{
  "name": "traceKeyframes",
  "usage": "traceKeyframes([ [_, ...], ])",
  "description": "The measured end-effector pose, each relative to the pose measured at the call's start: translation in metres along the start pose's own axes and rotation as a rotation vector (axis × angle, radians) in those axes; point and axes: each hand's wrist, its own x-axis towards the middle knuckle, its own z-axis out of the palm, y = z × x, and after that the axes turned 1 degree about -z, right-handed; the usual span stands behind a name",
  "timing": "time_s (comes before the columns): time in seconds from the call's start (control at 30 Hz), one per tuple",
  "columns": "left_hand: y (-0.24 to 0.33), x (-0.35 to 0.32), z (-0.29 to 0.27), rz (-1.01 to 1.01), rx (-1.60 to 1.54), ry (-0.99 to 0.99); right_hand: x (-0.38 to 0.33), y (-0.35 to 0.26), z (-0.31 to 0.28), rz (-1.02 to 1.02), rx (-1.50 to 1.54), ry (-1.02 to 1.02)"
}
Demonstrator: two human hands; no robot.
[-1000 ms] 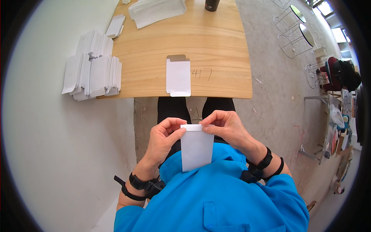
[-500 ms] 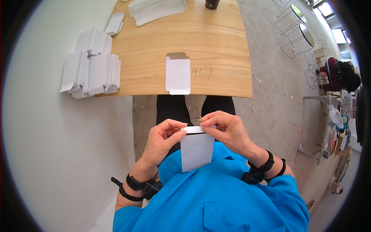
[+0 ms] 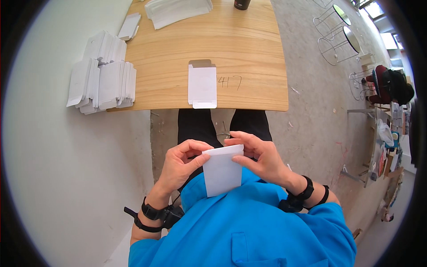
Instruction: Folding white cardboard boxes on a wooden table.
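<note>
A small white cardboard box [image 3: 223, 174] is upright in front of my belly, its top end between my two hands. My left hand [image 3: 183, 159] pinches its upper left corner, thumb on the near face and fingers behind. At the upper right, my right hand [image 3: 259, 155] has its thumb pressed on the near face while its fingers are raised behind the top edge. The narrow top flap lies across the upper end. Fingertips behind the box are partly hidden. A flat white carton [image 3: 202, 86] lies on the table beyond my hands.
The wooden table [image 3: 249, 49] carries stacked white cartons [image 3: 104, 75] at its left edge, by the wall. Farther back are a stack of white sheets [image 3: 178, 12], another small carton pile [image 3: 129, 26] and a dark cup [image 3: 241, 4]. Round stools [image 3: 351, 39] and a person [image 3: 384, 86] are off right.
The top flap has come down, closing the dark gap at the box's upper end. My right fingers have lifted off the flap, and the thumb has moved onto the near face.
</note>
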Motion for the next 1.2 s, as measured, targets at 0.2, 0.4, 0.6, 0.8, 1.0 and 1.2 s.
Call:
traceKeyframes([
  [0.2,-0.005,0.002,-0.002,0.061,0.088,-0.055,0.001,0.011,-0.015,-0.225,-0.381,-0.11],
  [0.4,-0.01,0.002,-0.006,0.123,0.18,-0.055,0.006,0.015,-0.016,-0.334,-0.48,-0.147],
  [0.6,-0.017,0.016,-0.021,0.072,-0.038,0.162,0.02,0.025,-0.008,0.227,-0.115,-0.294],
  [0.8,0.044,0.011,-0.028,0.343,1.286,0.64,0.129,0.019,0.044,0.104,-0.045,-0.091],
  [1.0,0.046,0.021,-0.079,0.323,1.512,0.868,0.263,0.005,0.165,-0.03,-0.03,-0.167],
  [1.2,0.025,0.056,-0.175,0.184,1.72,1.002,0.319,0.047,0.174,-0.231,-0.21,0.012],
])
